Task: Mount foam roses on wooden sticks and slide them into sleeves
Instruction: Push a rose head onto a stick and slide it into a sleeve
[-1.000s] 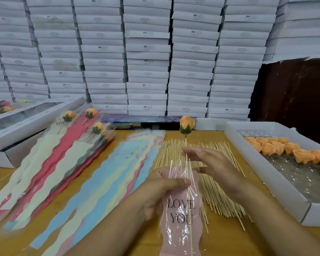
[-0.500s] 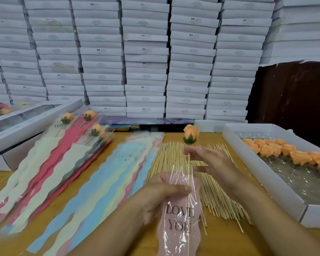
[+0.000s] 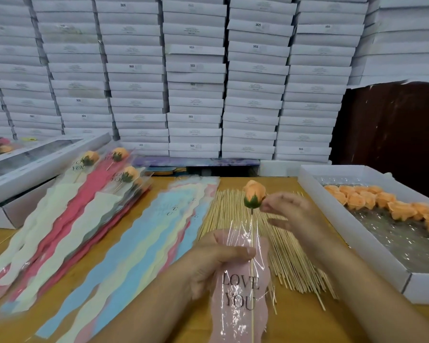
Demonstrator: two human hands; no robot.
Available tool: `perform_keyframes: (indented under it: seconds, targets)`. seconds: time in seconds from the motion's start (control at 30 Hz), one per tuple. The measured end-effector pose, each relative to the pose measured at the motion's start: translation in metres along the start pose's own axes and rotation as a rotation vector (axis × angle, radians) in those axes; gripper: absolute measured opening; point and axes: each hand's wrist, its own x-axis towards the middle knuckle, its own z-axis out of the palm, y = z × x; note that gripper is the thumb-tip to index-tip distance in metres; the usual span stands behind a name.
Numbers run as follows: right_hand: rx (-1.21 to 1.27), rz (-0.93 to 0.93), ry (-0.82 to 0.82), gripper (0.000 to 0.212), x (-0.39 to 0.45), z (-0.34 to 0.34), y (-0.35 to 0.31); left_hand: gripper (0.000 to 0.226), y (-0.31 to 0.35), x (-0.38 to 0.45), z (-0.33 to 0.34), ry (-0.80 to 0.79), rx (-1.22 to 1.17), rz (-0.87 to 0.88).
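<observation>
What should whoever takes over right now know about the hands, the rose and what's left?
Left hand grips the pink "LOVE YOU" sleeve with the wooden stick inside.
Right hand: fingers at the orange foam rose, which is mounted and sits above the sleeve mouth.
Done: finished sleeved roses stacked left.
Left: seat this rose in the sleeve, then continue with loose sticks, empty sleeves and roses in the white tray.

Bare wood only at the near edge

The table (image 3: pixel 159 318) lies open in front; stacked sleeves (image 3: pixel 124 243) cover the left, loose sticks (image 3: pixel 278 243) the middle, the white tray (image 3: pixel 357 246) walls the right, and stacked boxes (image 3: pixel 196 82) close the back.
</observation>
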Motion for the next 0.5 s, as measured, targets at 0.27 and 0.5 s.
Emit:
perform_keyframes:
  seconds: [0.27,0.5]
  targets:
    - [-0.123,-0.046,-0.024,0.017,0.024,-0.004,-0.02,0.076,-0.003,0.0,-0.002,-0.033,0.042,-0.004]
    - [-0.166,-0.064,-0.112,0.017,0.012,0.003,-0.006,0.031,-0.004,0.006,-0.008,-0.093,-0.003,0.021]
